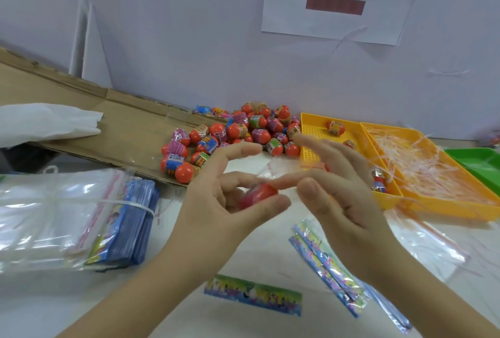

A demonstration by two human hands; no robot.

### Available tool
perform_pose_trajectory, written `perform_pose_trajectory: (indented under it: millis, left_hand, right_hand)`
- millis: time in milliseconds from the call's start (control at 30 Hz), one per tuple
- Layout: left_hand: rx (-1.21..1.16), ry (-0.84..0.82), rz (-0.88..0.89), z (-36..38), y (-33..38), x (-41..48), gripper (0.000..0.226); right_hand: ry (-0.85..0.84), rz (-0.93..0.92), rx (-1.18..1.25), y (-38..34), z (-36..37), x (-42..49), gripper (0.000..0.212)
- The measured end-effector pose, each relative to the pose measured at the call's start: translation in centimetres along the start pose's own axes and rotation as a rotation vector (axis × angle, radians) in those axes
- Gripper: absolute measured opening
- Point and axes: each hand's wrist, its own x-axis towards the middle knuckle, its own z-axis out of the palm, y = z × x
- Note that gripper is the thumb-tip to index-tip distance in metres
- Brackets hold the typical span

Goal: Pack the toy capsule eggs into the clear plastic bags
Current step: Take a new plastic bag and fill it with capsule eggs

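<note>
My left hand (216,202) pinches a red capsule egg (258,195) between thumb and fingers at the centre of the view. My right hand (343,194) is close beside it, fingers spread, its fingertips at a small clear plastic bag (281,168) that stands between the two hands. A pile of several red capsule eggs with coloured labels (230,135) lies on the table behind the hands. A bundled stack of clear bags (54,216) lies at the left.
Yellow tray (316,126) with a few eggs sits behind my right hand, next to a second yellow tray (473,210) of plastic strips and a green tray (484,159). Cardboard sheet (81,110) at back left. Coloured card strips (253,294) and blue card packs (132,226) lie nearby.
</note>
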Motion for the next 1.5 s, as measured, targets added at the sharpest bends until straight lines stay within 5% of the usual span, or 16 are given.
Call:
perform_pose_trajectory:
  millis: [167,300,367,400,533,633,700,800,867,967,1233,1400,1500]
  left_hand:
    - [-0.097,0.068,-0.045,-0.2,0.1,0.4,0.062]
    - [-0.171,0.206,-0.096,-0.6,-0.3,0.8,0.054]
    - [-0.232,0.218,-0.113,-0.7,-0.3,1.0,0.058]
    - [-0.277,0.217,-0.118,-0.7,-0.3,1.0,0.060]
    - [-0.382,0.097,-0.083,-0.5,-0.2,0.9,0.069]
    - [-0.297,-0.036,-0.255,-1.1,-0.7,1.1,0.111]
    - [-0.201,-0.185,-0.374,-1.2,-1.0,1.0,0.098]
    - [-0.213,-0.218,-0.407,-0.6,-1.3,0.9,0.044]
    - [-0.306,-0.104,-0.439,-0.7,-1.7,1.1,0.045]
    - [-0.370,0.016,-0.428,-1.0,-1.9,1.5,0.040]
    - [-0.369,0.072,-0.418,-0.5,-2.6,1.6,0.037]
    - [-0.352,0.071,-0.383,-0.8,-2.9,1.8,0.051]
    - [-0.294,0.062,-0.362,-0.8,-2.8,1.6,0.064]
  right_hand:
    - [-0.155,-0.043,-0.136,0.2,-0.2,-0.5,0.048]
    - [0.023,0.041,0.165,0.2,0.4,-0.5,0.086]
    - [-0.053,0.219,0.380,0.3,0.8,-0.3,0.102]
    - [-0.128,0.315,0.503,0.4,1.1,-0.3,0.098]
    - [-0.165,0.425,0.709,0.5,2.0,-0.3,0.025]
    - [-0.047,0.438,0.816,0.3,1.6,-0.1,0.015]
    - [-0.020,0.448,0.834,0.3,1.3,0.0,0.016]
    - [-0.037,0.414,0.772,0.4,1.2,0.3,0.017]
    - [0.055,0.370,0.657,1.4,0.5,0.7,0.026]
    - [0.201,0.224,0.096,4.5,-1.7,1.6,0.026]
    - [-0.277,0.391,-0.647,8.0,-1.1,2.3,0.041]
    - [0.062,0.391,-0.390,7.9,-0.6,2.2,0.013]
    - [0.333,0.238,-0.153,7.1,-1.5,2.3,0.027]
